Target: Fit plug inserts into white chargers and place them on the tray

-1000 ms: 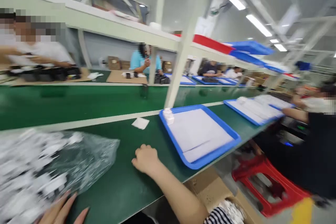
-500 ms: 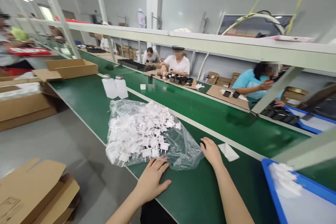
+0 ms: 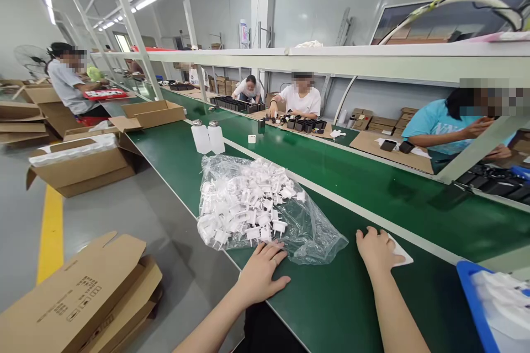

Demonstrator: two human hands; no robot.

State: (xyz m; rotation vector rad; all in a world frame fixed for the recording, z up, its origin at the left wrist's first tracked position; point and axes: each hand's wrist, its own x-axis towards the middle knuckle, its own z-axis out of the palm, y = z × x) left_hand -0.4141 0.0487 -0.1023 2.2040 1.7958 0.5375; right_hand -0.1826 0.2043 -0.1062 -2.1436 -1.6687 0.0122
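My left hand lies flat on the green table, its fingertips touching the near edge of a clear plastic bag full of small white plug parts. My right hand rests on the table to the right of the bag, with fingers curled down and partly covering a small white paper square. Neither hand holds anything.
Two white bottles stand beyond the bag. A blue tray with white sheets sits at the right edge. Open cardboard boxes and a flattened box lie on the floor left. Other people work across the conveyor and at far left.
The view swung left from the blue tray to the bag. My left hand came to rest at the bag's edge; my right hand now sits on the paper square.
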